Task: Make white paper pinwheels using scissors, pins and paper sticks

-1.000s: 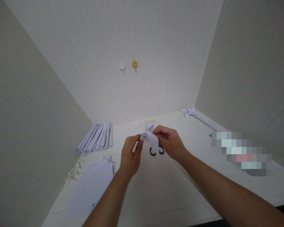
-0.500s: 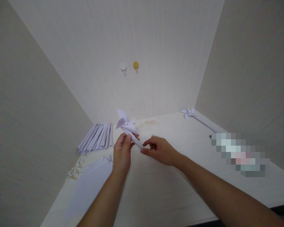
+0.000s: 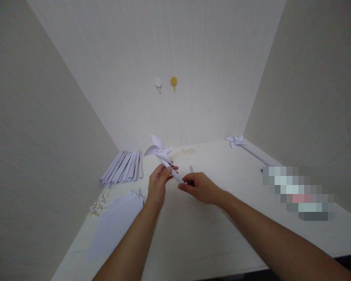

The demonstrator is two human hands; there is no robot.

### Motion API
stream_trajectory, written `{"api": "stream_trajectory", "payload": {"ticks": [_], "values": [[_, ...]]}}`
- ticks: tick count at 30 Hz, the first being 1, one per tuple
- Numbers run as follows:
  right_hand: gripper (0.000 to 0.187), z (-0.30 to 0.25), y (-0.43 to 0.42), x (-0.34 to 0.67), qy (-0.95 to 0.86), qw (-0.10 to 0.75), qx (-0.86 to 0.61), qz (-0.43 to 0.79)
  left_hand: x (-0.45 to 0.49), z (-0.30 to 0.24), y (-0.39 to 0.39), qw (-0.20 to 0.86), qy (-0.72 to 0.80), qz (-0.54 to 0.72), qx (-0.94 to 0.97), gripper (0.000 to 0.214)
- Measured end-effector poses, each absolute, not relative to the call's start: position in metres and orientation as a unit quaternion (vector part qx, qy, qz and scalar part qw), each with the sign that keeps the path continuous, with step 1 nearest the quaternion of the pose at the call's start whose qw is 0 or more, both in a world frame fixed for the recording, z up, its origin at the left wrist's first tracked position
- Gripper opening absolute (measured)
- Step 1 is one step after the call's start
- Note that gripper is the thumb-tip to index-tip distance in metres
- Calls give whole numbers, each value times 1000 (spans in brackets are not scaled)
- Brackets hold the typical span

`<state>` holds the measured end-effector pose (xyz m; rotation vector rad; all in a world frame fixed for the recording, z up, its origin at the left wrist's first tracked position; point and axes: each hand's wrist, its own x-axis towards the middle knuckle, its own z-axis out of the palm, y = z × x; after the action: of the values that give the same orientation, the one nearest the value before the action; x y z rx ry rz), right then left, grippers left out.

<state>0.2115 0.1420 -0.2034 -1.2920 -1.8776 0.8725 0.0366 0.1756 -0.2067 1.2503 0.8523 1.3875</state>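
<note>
A white paper pinwheel (image 3: 160, 151) on a rolled-paper stick is held up over the table, its head tilted up and to the left. My left hand (image 3: 158, 183) is closed around the stick just below the blades. At the stick's lower end, my right hand (image 3: 199, 188) pinches it between thumb and fingers. Behind the right hand a thin grey pointed tip (image 3: 191, 169) pokes out; the rest of that object is hidden.
Rolled paper sticks (image 3: 123, 167) lie at the left back. Nearer are paper sheets (image 3: 117, 222) and small white pieces (image 3: 98, 206). A second pinwheel (image 3: 235, 141) lies at the right back, near a blurred-out object (image 3: 295, 191). Two hooks (image 3: 173, 81) hang on the wall.
The view has shifted slightly. The pinwheel's blades have turned a little on the stick. Both hands keep their hold, and the grey tip now shows behind my right hand.
</note>
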Motion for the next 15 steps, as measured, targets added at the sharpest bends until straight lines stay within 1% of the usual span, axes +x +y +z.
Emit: {"api": "stream_trajectory", "payload": {"ticks": [7,15], "values": [[24,-207,143,207,-713,350,-516,322,36,-209,179,474,390,551,566,28],[20,-200,140,209,-731,296,-541,293,33,-210,181,456,399,567,558,28]]}}
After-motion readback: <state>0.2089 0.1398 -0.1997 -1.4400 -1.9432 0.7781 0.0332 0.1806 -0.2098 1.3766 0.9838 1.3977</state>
